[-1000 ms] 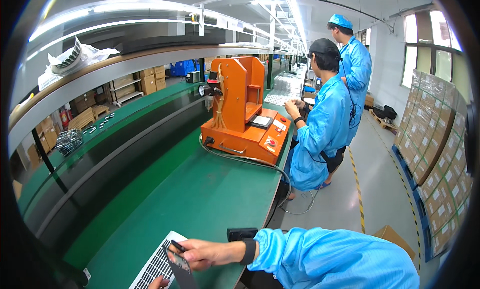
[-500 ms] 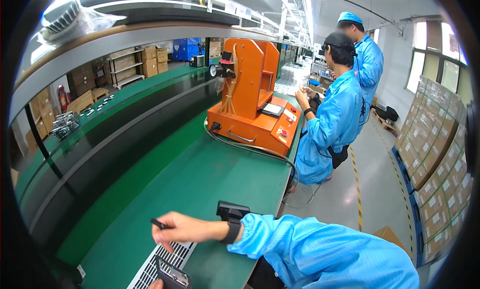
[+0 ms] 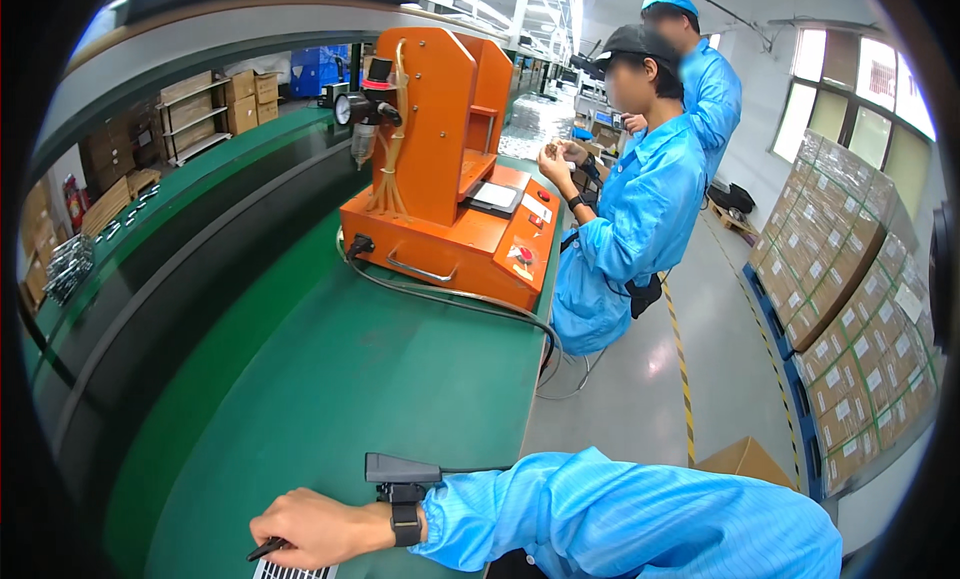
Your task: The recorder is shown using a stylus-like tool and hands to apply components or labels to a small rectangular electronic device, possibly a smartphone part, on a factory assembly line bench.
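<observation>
One hand only is showing, the right hand [image 3: 318, 527], reaching across the green surface [image 3: 330, 399] with its fingers closing around a thin dark tool [image 3: 267, 549]. The tip is hovering just above the white slotted tray [image 3: 292, 570], which is barely peeking in at the lower edge. The left hand is lying outside the picture. Judging by this, the work on the tray is looking underway, its extent hidden.

Green workbench [image 3: 400, 379], grey floor [image 3: 640, 399] — bright windows [image 3: 860, 89], stacked cartons [image 3: 850, 269].
</observation>
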The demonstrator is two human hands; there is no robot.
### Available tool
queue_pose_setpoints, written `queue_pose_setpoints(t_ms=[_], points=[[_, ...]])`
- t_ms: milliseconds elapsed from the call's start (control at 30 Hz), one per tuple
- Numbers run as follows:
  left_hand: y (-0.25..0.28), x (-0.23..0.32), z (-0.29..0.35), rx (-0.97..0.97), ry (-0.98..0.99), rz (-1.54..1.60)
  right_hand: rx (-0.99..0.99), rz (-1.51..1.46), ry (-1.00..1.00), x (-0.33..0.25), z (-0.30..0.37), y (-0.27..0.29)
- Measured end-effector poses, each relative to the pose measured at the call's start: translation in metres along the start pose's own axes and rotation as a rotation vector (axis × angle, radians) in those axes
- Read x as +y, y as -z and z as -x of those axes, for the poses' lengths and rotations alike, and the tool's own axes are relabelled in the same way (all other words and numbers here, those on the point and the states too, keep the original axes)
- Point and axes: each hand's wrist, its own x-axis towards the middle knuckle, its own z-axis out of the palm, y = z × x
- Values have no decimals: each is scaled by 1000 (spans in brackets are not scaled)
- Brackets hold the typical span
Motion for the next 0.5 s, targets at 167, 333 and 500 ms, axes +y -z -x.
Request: queue_pose_setpoints(t_ms=[167, 333, 500], points=[[-1, 1, -4, -41, 4, 1, 60, -13, 57, -12, 4, 3], [1, 2, -8, -76, -17, -2, -37, 38, 55, -18, 4, 9], [1, 1, -12, -101, -17, -5, -62, 41, 24, -21, 3, 13]])
